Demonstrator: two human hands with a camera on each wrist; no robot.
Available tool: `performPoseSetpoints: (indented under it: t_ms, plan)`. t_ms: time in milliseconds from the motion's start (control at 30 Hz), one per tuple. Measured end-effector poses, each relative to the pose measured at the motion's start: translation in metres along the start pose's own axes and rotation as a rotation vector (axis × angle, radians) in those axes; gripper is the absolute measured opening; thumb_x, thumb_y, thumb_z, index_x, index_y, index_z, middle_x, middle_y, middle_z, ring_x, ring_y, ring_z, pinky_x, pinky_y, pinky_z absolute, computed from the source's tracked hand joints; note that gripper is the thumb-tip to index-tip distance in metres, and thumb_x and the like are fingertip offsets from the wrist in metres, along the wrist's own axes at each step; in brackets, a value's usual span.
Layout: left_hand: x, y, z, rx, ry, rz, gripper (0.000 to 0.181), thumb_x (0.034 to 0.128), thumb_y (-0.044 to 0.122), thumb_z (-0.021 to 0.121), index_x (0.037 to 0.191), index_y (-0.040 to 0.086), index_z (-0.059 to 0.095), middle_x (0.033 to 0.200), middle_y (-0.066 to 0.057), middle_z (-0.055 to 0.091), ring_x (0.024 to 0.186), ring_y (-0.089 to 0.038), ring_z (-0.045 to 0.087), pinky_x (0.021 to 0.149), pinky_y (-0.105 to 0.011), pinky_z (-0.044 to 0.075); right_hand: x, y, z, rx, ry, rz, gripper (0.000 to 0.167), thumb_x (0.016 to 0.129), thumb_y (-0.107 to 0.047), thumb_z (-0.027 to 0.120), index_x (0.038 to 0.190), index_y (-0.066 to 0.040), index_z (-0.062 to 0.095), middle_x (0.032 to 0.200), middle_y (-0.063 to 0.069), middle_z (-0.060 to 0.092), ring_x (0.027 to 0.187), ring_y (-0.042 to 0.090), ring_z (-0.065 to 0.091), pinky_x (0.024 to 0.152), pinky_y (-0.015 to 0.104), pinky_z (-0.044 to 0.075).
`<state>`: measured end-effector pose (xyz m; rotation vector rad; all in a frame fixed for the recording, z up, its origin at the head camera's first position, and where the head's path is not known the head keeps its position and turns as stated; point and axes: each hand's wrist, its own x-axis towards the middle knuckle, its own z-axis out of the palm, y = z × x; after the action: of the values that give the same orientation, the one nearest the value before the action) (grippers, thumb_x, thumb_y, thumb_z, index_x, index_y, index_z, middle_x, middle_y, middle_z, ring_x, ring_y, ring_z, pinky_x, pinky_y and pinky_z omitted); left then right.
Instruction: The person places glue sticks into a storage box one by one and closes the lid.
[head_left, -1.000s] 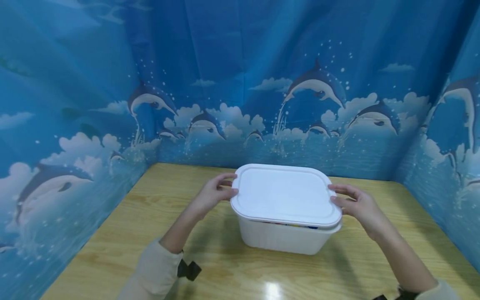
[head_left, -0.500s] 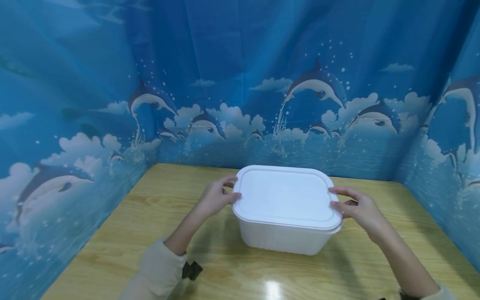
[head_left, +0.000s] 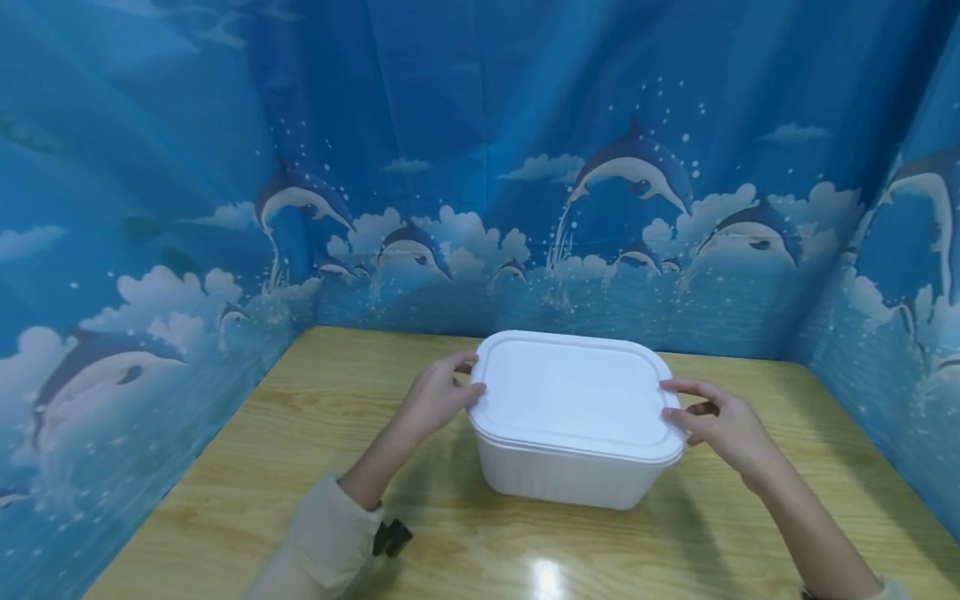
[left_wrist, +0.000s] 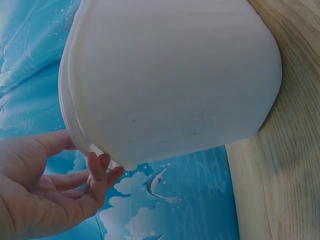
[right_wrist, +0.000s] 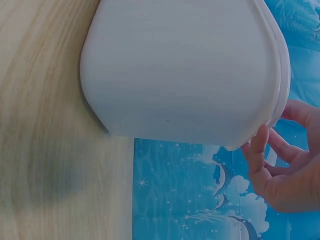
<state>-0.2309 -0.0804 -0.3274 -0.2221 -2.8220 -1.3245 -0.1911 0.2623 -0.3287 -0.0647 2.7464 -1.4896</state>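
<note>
A white plastic storage box stands on the table with its white lid lying over its top. My left hand pinches the lid's left edge, thumb on top and fingers beneath. At the opposite end my right hand holds the lid's right edge the same way. In the left wrist view a narrow gap shows between lid and box rim beside the fingers. The right wrist view has the lid close against the rim, with curled fingers under the edge. The box's contents are hidden.
The wood-grain table extends around the box on all sides. Behind it and at both sides hangs a blue curtain printed with dolphins. A dark wrist strap piece sticks out at the left sleeve.
The lid has come down and shifted slightly right, with both hands on it. Colourful contents seen through the front gap a second ago are now covered. The box has stayed in place.
</note>
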Motion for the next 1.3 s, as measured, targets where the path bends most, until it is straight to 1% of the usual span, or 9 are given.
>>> performPoseSetpoints:
  t_ms: [67, 200, 300, 533, 733, 1000, 1167, 1233, 1300]
  plan:
    - [-0.001, 0.0, 0.0, 0.011, 0.006, 0.003, 0.046, 0.0842, 0.017, 0.068, 0.127, 0.009, 0.053, 0.115, -0.01, 0.059, 0.078, -0.016, 0.058, 0.059, -0.024, 0.051, 0.0, 0.001, 0.001, -0.001, 0.005, 0.004, 0.061, 0.085, -0.033, 0.066, 0.132, -0.001, 0.045, 0.123, 0.021, 0.047, 0.085, 0.02, 0.054, 0.062, 0.034, 0.052]
    - [-0.003, 0.002, 0.001, 0.03, 0.011, 0.022, 0.045, 0.0851, 0.017, 0.066, 0.127, 0.007, 0.053, 0.117, -0.01, 0.059, 0.077, -0.015, 0.058, 0.059, -0.024, 0.051, -0.002, 0.002, 0.003, -0.022, 0.034, 0.008, 0.059, 0.085, -0.035, 0.066, 0.131, -0.002, 0.047, 0.111, 0.018, 0.054, 0.088, 0.022, 0.053, 0.064, 0.032, 0.051]
    - [-0.004, 0.003, 0.002, 0.047, 0.008, 0.021, 0.045, 0.0861, 0.017, 0.065, 0.127, 0.007, 0.052, 0.119, -0.011, 0.058, 0.077, -0.015, 0.058, 0.059, -0.023, 0.051, -0.004, 0.003, 0.005, -0.057, 0.064, 0.0, 0.058, 0.085, -0.035, 0.065, 0.13, -0.002, 0.049, 0.105, 0.017, 0.057, 0.09, 0.024, 0.053, 0.064, 0.032, 0.048]
    - [-0.008, 0.006, 0.004, 0.083, 0.022, 0.044, 0.041, 0.0863, 0.015, 0.065, 0.125, 0.004, 0.054, 0.12, -0.014, 0.057, 0.076, -0.016, 0.059, 0.059, -0.021, 0.051, -0.007, 0.002, 0.007, -0.106, 0.098, -0.014, 0.058, 0.085, -0.037, 0.064, 0.129, -0.002, 0.05, 0.108, 0.019, 0.057, 0.096, 0.03, 0.052, 0.061, 0.031, 0.046]
    - [-0.011, 0.003, 0.005, 0.05, 0.033, 0.054, 0.04, 0.0862, 0.014, 0.065, 0.124, 0.004, 0.055, 0.119, -0.014, 0.057, 0.073, -0.015, 0.059, 0.057, -0.021, 0.051, -0.008, 0.002, 0.008, -0.13, 0.118, -0.028, 0.057, 0.085, -0.038, 0.065, 0.127, -0.002, 0.053, 0.107, 0.019, 0.058, 0.097, 0.031, 0.052, 0.058, 0.03, 0.045]
    - [-0.014, 0.0, 0.008, 0.049, 0.039, 0.062, 0.038, 0.0846, 0.014, 0.067, 0.121, 0.004, 0.058, 0.117, -0.013, 0.059, 0.077, -0.015, 0.061, 0.059, -0.021, 0.051, -0.008, 0.0, 0.006, -0.166, 0.119, -0.014, 0.058, 0.085, -0.041, 0.063, 0.127, -0.003, 0.053, 0.109, 0.02, 0.058, 0.096, 0.031, 0.051, 0.057, 0.029, 0.044]
    - [-0.013, -0.001, 0.009, 0.035, 0.041, 0.047, 0.038, 0.0845, 0.014, 0.067, 0.12, 0.004, 0.059, 0.117, -0.012, 0.06, 0.078, -0.015, 0.061, 0.06, -0.021, 0.051, -0.007, 0.001, 0.006, -0.173, 0.098, 0.008, 0.061, 0.084, -0.045, 0.063, 0.128, -0.004, 0.053, 0.111, 0.021, 0.057, 0.099, 0.033, 0.052, 0.061, 0.03, 0.046]
    - [-0.012, -0.002, 0.009, 0.014, 0.037, 0.038, 0.038, 0.0844, 0.015, 0.067, 0.12, 0.005, 0.059, 0.117, -0.012, 0.06, 0.078, -0.015, 0.061, 0.061, -0.022, 0.051, -0.006, 0.002, 0.005, -0.166, 0.09, 0.014, 0.062, 0.084, -0.045, 0.063, 0.128, -0.004, 0.052, 0.111, 0.021, 0.058, 0.1, 0.034, 0.053, 0.064, 0.031, 0.047]
    - [-0.012, -0.004, 0.009, -0.029, 0.029, 0.022, 0.038, 0.0843, 0.015, 0.067, 0.12, 0.006, 0.059, 0.117, -0.011, 0.059, 0.077, -0.014, 0.06, 0.06, -0.023, 0.051, -0.007, 0.003, 0.005, -0.157, 0.083, 0.016, 0.062, 0.084, -0.045, 0.063, 0.128, -0.004, 0.052, 0.113, 0.021, 0.058, 0.101, 0.033, 0.054, 0.066, 0.031, 0.048]
